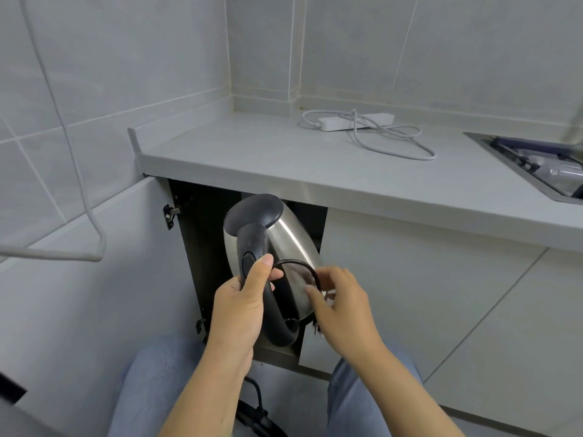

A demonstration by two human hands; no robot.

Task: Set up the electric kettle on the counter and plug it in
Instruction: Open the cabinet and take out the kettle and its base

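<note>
A stainless-steel kettle (284, 244) with a black lid and black handle is tilted in the air in front of the open cabinet (202, 247), below the counter (284, 159). My left hand (239, 307) grips the handle, with the thumb near the switch. My right hand (344, 307) is at the kettle's lower side, its fingers and thumb pinching a black cord (296, 262) that loops over the steel body. A white power strip (356, 121) with a coiled white lead lies at the back of the counter.
A sink (536, 162) holding items is set into the counter at the right. A white cable (79, 171) hangs down the tiled left wall. More black cord (255, 402) lies on the floor between my knees. Closed cabinet fronts (410, 279) are to the right.
</note>
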